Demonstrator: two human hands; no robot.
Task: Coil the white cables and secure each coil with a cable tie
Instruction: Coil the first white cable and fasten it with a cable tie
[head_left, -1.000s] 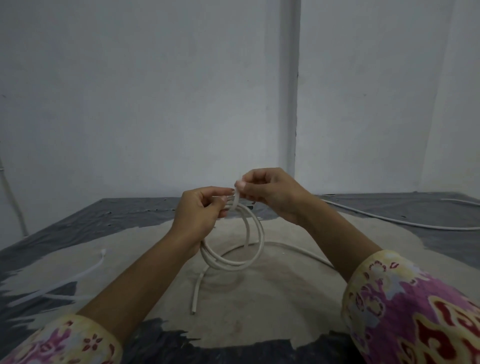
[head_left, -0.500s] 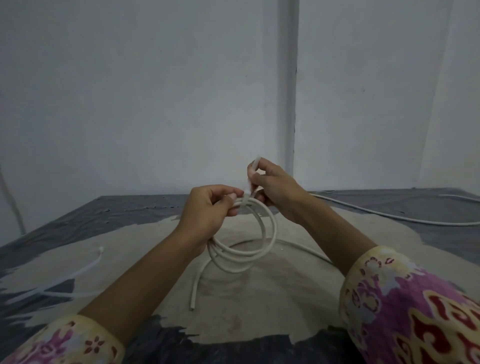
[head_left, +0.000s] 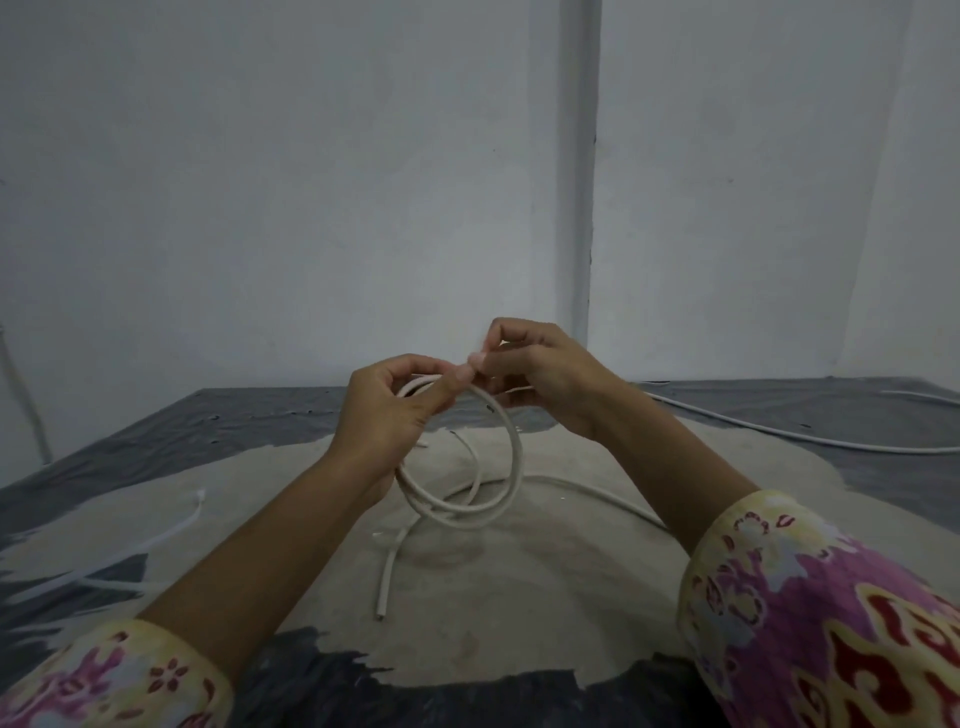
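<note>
White cable coil (head_left: 462, 499) hangs from my left hand (head_left: 387, 415), whose curled fingers clamp the gathered loops at the top so the ring dangles just above the table (head_left: 519, 597). My right hand (head_left: 540, 374) meets it there, thumb and forefinger pinched on what I take to be the thin cable tie (head_left: 514, 388); it is too slim and too hidden by my fingers to be sure how far it is threaded. To do this step well, I judge I should keep the left grip tight so the loops stay stacked, wrap the tie round all strands at once, and pull it snug without letting one loop slip free. Below the grip, the cable's loose end (head_left: 385, 582) trails toward me on the pale patch of the table. Left of my hands lie spare ties (head_left: 156, 540); far right, another white cable (head_left: 779, 431) waits uncoiled. No container shows anywhere.
</note>
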